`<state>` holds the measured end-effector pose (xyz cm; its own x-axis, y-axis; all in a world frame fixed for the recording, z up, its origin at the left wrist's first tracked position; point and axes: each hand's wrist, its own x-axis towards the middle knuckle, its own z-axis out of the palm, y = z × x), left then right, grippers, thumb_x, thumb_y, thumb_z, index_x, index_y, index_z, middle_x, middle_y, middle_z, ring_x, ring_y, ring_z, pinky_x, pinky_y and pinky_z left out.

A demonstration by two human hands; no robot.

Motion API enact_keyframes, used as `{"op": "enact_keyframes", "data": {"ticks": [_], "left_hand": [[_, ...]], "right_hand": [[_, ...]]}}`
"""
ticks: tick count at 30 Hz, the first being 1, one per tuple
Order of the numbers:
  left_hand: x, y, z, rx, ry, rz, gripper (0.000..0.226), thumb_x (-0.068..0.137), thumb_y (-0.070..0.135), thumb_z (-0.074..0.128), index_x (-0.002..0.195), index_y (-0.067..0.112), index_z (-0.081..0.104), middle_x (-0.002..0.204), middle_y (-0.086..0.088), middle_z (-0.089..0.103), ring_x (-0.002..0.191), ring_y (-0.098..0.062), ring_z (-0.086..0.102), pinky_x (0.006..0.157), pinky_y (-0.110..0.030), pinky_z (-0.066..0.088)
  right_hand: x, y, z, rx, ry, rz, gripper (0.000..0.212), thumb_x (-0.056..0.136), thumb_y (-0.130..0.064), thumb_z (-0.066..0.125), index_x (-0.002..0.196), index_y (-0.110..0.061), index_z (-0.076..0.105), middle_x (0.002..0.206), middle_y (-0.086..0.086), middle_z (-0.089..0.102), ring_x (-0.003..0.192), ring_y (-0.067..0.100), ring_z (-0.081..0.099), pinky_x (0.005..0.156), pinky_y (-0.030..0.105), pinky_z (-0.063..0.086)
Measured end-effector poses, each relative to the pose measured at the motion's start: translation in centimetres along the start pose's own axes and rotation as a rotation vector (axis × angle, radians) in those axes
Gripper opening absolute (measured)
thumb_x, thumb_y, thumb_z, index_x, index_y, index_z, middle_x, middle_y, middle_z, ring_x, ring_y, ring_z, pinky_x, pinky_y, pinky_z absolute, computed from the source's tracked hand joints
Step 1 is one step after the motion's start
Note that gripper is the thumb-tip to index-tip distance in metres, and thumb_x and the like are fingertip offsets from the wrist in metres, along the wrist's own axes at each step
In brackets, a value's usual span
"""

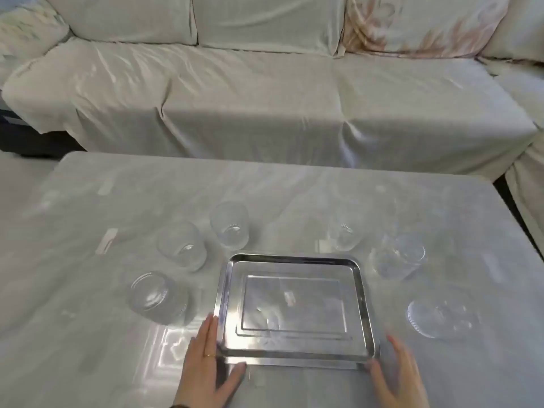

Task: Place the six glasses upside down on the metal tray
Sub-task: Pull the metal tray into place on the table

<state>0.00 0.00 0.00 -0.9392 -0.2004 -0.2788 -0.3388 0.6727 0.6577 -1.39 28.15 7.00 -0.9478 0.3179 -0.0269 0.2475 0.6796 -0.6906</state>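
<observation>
A metal tray (295, 304) sits empty at the near centre of a pale, glossy surface (88, 334), framed by a person's two bare hands. The left hand (206, 363) lies flat along the tray's near-left corner, fingers spread and touching the rim, a thin ring (209, 355) on one finger; its grip holds nothing. The right hand (397, 375) rests open at the near-right corner, thumb by the tray's edge, fingers slightly blurred, its grip also spread and empty.

Six clear glasses stand or lie around the tray, none on it. Left of the tray, one glass (157, 297) sits nearest, a second glass (181, 248) further back, and a third glass (229, 228) just beyond the tray's far-left corner. Beyond the far-right corner is a fourth glass (343, 235); right of the tray a fifth glass (399, 257) appears tilted, and a sixth glass (438, 318) lies nearest on that side, well apart from the tray. Their exact orientation is hard to tell against the glare.

A sofa (265, 92) draped in light cloth fills the far side.
</observation>
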Motion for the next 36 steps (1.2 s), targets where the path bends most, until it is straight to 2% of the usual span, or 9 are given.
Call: {"op": "enact_keyframes", "data": {"ticks": [4,8,10,13,15,18,22,32,36], "left_hand": [[1.0,0.2,0.3,0.156,0.117,0.2,0.108,0.062,0.08,0.043,0.136,0.039,-0.023,0.146,0.036,-0.009,0.129,0.021,-0.004,0.106,-0.002,-0.015],[1.7,-0.8,1.2,0.244,0.046,0.256,0.1,0.071,0.08,0.02,0.143,0.01,0.012,0.149,0.028,0.011,0.124,0.001,0.033,0.11,-0.008,-0.005],[2.2,-1.1,1.5,0.264,0.054,0.267,0.097,0.074,0.078,0.017,0.143,0.01,0.012,0.152,0.025,0.004,0.12,0.003,0.047,0.111,-0.01,-0.001],[2.0,-1.9,2.0,0.266,0.1,0.238,0.107,0.069,0.081,0.025,0.143,0.008,0.002,0.153,0.02,0.003,0.136,0.013,0.002,0.111,-0.01,-0.005],[1.2,-1.3,2.0,0.324,0.122,0.239,0.113,0.066,0.084,0.023,0.143,0.005,0.0,0.15,0.004,0.016,0.137,0.005,0.008,0.109,-0.011,-0.006],[1.0,-0.5,1.8,0.314,0.154,0.142,0.119,0.041,0.095,0.004,0.128,0.024,-0.037,0.145,0.015,-0.021,0.141,-0.009,-0.007,0.112,-0.017,-0.011],[0.6,0.0,1.4,0.318,0.124,0.168,0.114,0.033,0.092,-0.011,0.122,0.026,-0.038,0.138,0.015,-0.029,0.131,0.001,-0.013,0.111,-0.02,-0.013],[-0.9,1.2,0.6,0.309,0.135,0.175,0.139,0.031,0.093,-0.011,0.141,0.008,-0.013,0.157,-0.002,-0.006,0.144,-0.011,0.001,0.115,-0.027,-0.007],[-2.0,2.0,0.2,0.316,0.095,0.145,0.101,0.077,0.071,0.033,0.142,0.009,-0.013,0.156,-0.002,-0.009,0.144,-0.016,-0.003,0.116,-0.028,-0.005]], "right_hand": [[4.1,3.7,2.1,-0.009,-0.04,-0.046,0.061,0.063,-0.047,0.043,0.118,-0.02,0.043,0.117,0.024,0.061,0.104,0.028,0.052,0.088,0.044,0.046],[3.9,5.2,4.2,-0.135,0.013,-0.192,0.058,0.065,-0.042,0.04,0.115,-0.013,0.046,0.108,0.022,0.066,0.101,0.032,0.059,0.09,0.042,0.03],[4.2,5.6,4.5,-0.163,0.052,-0.22,0.057,0.066,-0.042,0.038,0.115,-0.013,0.045,0.105,0.021,0.067,0.101,0.027,0.059,0.091,0.04,0.026],[4.2,6.5,5.3,-0.184,0.028,-0.218,0.07,0.065,-0.046,0.033,0.119,-0.005,0.048,0.108,0.019,0.067,0.107,0.036,0.061,0.098,0.047,0.029],[4.2,7.2,5.5,-0.221,-0.002,-0.221,0.075,0.066,-0.049,0.03,0.123,-0.004,0.046,0.115,0.017,0.064,0.112,0.035,0.058,0.099,0.054,0.032],[4.3,7.4,5.6,-0.246,-0.022,-0.217,0.077,0.067,-0.052,0.025,0.127,-0.006,0.041,0.12,0.014,0.062,0.114,0.033,0.056,0.103,0.054,0.031],[3.6,6.8,5.3,-0.198,-0.02,-0.195,0.056,0.083,-0.033,0.046,0.132,-0.007,0.038,0.135,0.011,0.05,0.126,0.029,0.045,0.111,0.05,0.021],[2.6,6.3,4.5,-0.221,-0.032,-0.236,0.052,0.089,-0.02,0.044,0.136,-0.007,0.028,0.141,0.012,0.043,0.131,0.025,0.037,0.114,0.046,0.017],[2.4,6.2,4.3,-0.245,-0.036,-0.236,0.053,0.09,-0.022,0.041,0.138,-0.007,0.025,0.143,0.013,0.04,0.132,0.026,0.036,0.115,0.045,0.015]]}}
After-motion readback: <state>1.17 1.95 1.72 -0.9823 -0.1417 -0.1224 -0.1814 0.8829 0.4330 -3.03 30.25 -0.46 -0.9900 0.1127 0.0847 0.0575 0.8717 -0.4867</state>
